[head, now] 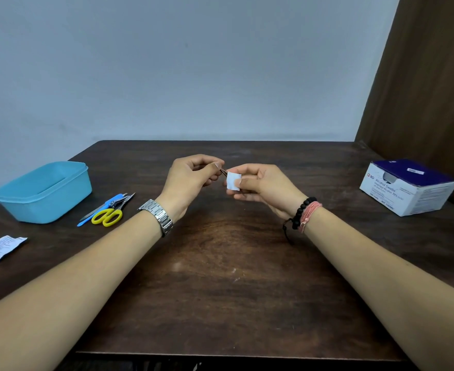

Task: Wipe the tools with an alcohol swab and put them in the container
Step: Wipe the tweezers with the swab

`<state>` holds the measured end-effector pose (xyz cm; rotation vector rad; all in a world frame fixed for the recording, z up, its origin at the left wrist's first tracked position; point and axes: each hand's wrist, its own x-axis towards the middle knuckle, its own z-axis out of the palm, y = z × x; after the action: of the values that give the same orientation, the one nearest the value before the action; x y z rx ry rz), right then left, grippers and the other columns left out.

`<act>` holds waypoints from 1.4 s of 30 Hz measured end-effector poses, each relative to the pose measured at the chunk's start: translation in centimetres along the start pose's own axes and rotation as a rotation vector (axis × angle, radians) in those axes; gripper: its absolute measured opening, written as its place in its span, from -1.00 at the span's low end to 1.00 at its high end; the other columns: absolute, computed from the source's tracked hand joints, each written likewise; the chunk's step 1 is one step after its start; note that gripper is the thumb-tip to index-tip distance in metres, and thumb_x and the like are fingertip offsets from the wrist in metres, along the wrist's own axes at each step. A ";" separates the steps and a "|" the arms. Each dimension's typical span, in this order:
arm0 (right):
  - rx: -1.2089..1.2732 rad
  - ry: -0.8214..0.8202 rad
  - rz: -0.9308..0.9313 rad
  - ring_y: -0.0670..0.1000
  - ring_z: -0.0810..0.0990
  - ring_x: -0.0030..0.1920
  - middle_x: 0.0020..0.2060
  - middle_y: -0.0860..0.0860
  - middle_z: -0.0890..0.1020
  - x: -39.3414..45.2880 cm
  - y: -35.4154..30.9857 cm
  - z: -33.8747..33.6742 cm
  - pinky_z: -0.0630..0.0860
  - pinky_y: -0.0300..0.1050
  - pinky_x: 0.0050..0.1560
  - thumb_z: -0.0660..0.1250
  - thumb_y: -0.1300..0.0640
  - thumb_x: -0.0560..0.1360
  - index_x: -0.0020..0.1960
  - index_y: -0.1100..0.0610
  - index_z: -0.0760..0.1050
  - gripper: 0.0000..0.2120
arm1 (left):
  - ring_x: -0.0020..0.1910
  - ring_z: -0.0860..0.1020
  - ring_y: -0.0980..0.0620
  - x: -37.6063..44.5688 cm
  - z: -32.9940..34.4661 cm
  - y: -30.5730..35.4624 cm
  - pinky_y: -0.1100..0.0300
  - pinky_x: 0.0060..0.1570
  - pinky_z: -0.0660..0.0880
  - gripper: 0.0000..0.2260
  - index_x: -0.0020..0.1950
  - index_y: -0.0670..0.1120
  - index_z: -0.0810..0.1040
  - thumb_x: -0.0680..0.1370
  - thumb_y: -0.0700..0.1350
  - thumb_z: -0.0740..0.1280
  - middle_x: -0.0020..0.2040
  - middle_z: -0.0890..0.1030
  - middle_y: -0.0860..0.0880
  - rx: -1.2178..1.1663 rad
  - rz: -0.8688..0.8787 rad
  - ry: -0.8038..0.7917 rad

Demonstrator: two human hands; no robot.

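White swab (233, 180) pinched in right hand (263, 187) wraps a thin metal tool (223, 171) gripped by left hand (191, 178) above the table (225, 277); a loose pinch could drop it short of the blue container (44, 192).

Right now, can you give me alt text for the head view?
Above a dark wooden table, the left hand pinches a thin metal tool whose tip enters a white alcohol swab pinched by the right hand. A blue container and more tools, including yellow-handled scissors, lie left; a swab box sits right.
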<state>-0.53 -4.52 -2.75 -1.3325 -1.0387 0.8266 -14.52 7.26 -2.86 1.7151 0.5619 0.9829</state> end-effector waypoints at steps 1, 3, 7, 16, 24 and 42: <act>-0.003 0.024 -0.002 0.02 0.71 -0.10 -0.07 0.15 0.70 0.0 0.0 0.0 0.65 -0.18 -0.06 0.31 0.36 0.55 0.06 0.16 0.61 -0.81 | -0.20 0.62 0.15 0.0 0.0 0.0 0.27 -0.15 0.52 -0.90 -0.07 -0.02 0.71 0.56 -0.17 0.40 -0.19 0.71 0.00 -0.001 0.001 0.004; -0.002 0.073 -0.001 0.00 0.71 -0.14 -0.10 0.13 0.71 0.0 0.1 -0.1 0.64 -0.20 -0.10 0.33 0.32 0.55 0.02 0.15 0.62 -0.86 | -0.19 0.63 0.15 -0.1 0.0 0.1 0.27 -0.13 0.53 -0.89 -0.06 -0.01 0.71 0.56 -0.18 0.40 -0.17 0.72 -0.01 -0.002 0.008 0.006; 0.055 0.136 0.034 0.02 0.71 -0.12 -0.08 0.13 0.70 0.2 0.1 -0.3 0.64 -0.18 -0.08 0.35 0.26 0.55 0.06 0.20 0.61 -0.89 | -0.20 0.64 0.17 -0.2 0.0 0.2 0.28 -0.11 0.53 -0.84 -0.06 0.00 0.71 0.56 -0.23 0.38 -0.19 0.71 0.02 0.008 0.027 0.015; 0.005 0.116 0.087 -0.01 0.68 -0.23 -0.19 0.11 0.68 0.1 0.1 0.2 0.63 -0.12 -0.14 0.37 0.25 0.53 -0.07 0.14 0.56 -0.96 | -0.16 0.68 0.10 -0.6 0.2 0.4 0.22 -0.11 0.58 -0.88 -0.07 -0.01 0.70 0.55 -0.21 0.40 -0.18 0.71 -0.01 0.091 0.083 -0.011; -0.120 0.167 0.029 -0.05 0.64 -0.31 -0.22 0.07 0.66 0.0 0.0 0.7 0.60 -0.17 -0.23 0.32 0.24 0.55 0.01 0.17 0.57 -0.92 | -0.15 0.70 0.01 -0.7 0.5 0.3 0.16 -0.09 0.61 -0.97 -0.09 -0.01 0.70 0.49 -0.13 0.49 -0.18 0.70 -0.04 0.093 0.064 -0.047; -0.064 0.056 0.151 -0.07 0.61 -0.27 -0.23 0.08 0.71 0.1 -0.1 0.5 0.57 -0.20 -0.18 0.23 0.25 0.55 -0.08 0.17 0.61 -0.82 | -0.22 0.65 0.16 -0.7 0.4 0.4 0.29 -0.13 0.57 -0.88 0.04 -0.06 0.70 0.57 -0.19 0.39 -0.17 0.71 0.02 0.243 0.231 -0.130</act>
<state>-1.00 -4.28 -2.70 -1.4941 -0.9362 0.8692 -14.56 6.37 -2.79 2.0807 0.4182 0.9854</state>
